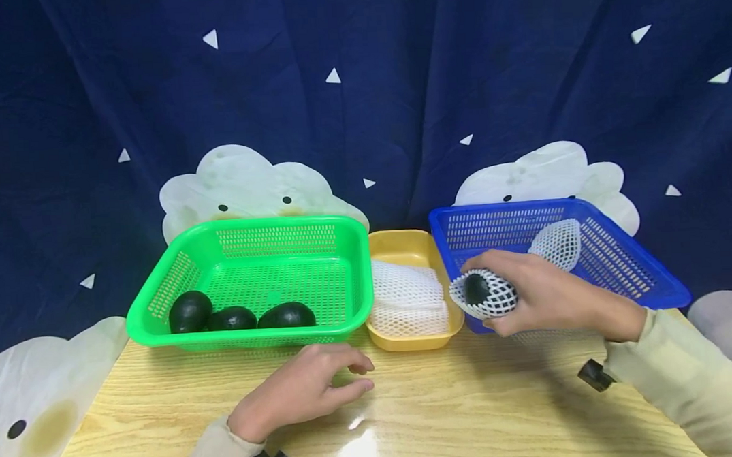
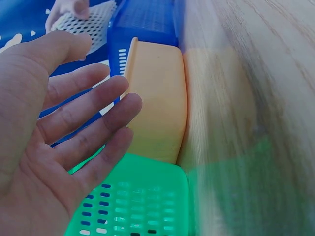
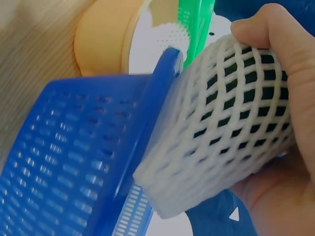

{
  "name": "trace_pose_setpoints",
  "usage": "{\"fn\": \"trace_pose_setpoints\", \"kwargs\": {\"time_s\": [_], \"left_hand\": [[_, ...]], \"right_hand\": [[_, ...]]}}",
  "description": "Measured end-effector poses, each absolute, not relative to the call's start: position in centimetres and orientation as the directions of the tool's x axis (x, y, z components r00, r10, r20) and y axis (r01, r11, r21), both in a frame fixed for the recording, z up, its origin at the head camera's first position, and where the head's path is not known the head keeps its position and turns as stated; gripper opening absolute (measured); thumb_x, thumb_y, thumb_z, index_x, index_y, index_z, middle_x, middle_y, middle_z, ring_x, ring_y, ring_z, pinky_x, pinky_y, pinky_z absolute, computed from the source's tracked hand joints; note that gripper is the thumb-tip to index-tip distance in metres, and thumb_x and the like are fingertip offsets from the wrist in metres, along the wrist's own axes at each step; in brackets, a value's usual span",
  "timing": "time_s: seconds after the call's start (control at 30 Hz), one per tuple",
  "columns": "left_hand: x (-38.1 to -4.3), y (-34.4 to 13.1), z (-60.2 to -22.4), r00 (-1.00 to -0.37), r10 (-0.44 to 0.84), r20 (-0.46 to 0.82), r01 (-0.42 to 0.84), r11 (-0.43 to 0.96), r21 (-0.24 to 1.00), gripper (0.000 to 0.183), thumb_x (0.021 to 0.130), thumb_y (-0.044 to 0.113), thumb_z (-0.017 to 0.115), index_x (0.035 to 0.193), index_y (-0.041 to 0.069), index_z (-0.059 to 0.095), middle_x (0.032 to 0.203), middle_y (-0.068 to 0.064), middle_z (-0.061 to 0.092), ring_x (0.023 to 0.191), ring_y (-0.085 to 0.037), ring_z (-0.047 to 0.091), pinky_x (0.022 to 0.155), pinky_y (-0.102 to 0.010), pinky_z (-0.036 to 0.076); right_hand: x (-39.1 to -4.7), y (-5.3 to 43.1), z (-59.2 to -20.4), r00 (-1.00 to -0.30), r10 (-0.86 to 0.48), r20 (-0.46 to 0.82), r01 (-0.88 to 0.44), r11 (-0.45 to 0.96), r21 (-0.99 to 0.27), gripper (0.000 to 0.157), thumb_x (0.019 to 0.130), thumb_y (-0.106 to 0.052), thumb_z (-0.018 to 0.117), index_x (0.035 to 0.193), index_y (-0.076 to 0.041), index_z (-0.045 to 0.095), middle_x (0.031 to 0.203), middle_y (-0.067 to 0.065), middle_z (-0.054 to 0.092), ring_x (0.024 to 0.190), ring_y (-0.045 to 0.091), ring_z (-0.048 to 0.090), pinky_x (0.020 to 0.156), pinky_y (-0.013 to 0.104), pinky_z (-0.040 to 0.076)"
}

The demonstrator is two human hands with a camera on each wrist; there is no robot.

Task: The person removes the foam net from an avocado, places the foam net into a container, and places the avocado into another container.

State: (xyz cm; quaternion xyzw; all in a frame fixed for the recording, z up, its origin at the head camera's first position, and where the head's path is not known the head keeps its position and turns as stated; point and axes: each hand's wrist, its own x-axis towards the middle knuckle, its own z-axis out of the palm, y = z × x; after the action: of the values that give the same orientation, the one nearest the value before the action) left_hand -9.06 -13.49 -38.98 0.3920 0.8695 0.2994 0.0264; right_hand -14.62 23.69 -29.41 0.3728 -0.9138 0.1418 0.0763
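Observation:
My right hand (image 1: pixel 537 292) grips a dark avocado (image 1: pixel 476 289) sleeved in a white foam net (image 3: pixel 231 113), over the near left side of the blue basket (image 1: pixel 633 247). The dark end shows through the net's mouth in the head view. Inside that basket lies another white foam net (image 1: pixel 557 244), rounded out in shape. My left hand (image 1: pixel 308 388) holds nothing; its fingers are relaxed over the table, in front of the green basket (image 1: pixel 251 336). Three dark, glossy avocados (image 1: pixel 286 315) lie along the near side of the green basket.
Between the two baskets stands a yellow tray (image 1: pixel 408 344) with flat white foam nets (image 1: pixel 408 298) in it. All three containers stand on a wood-grain table (image 1: pixel 435 409). A dark blue curtain (image 1: pixel 386 118) with clouds and white triangles hangs behind them.

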Motion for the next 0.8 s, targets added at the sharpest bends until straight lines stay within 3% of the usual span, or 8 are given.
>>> {"fn": "trace_pose_setpoints", "kwargs": {"time_s": [0.2, 0.8], "left_hand": [[-9.1, -13.4, -39.0, -0.689, 0.700, 0.187, 0.668, 0.514, 0.538, 0.032, 0.104, 0.041, 0.060, 0.113, 0.015, 0.076, 0.108, 0.004, 0.078, 0.100, -0.004, 0.071, 0.090, -0.024, 0.059], [-9.1, -13.1, -39.4, -0.677, 0.710, 0.194, 0.681, 0.503, 0.532, 0.030, 0.104, 0.039, 0.062, 0.112, 0.015, 0.076, 0.107, 0.005, 0.078, 0.099, -0.004, 0.071, 0.091, -0.024, 0.059]], "right_hand": [[-13.9, 23.0, -29.9, -0.670, -0.692, 0.267, -0.742, 0.629, -0.232, 0.071, 0.061, -0.027, 0.093, 0.126, -0.028, 0.063, 0.115, -0.014, 0.068, 0.099, 0.001, 0.063, 0.081, 0.025, 0.059], [-10.2, 20.6, -31.9, -0.574, -0.790, 0.215, -0.810, 0.512, -0.285, 0.070, 0.065, -0.030, 0.091, 0.128, -0.025, 0.061, 0.114, -0.019, 0.062, 0.097, -0.002, 0.060, 0.079, 0.020, 0.058]]}}
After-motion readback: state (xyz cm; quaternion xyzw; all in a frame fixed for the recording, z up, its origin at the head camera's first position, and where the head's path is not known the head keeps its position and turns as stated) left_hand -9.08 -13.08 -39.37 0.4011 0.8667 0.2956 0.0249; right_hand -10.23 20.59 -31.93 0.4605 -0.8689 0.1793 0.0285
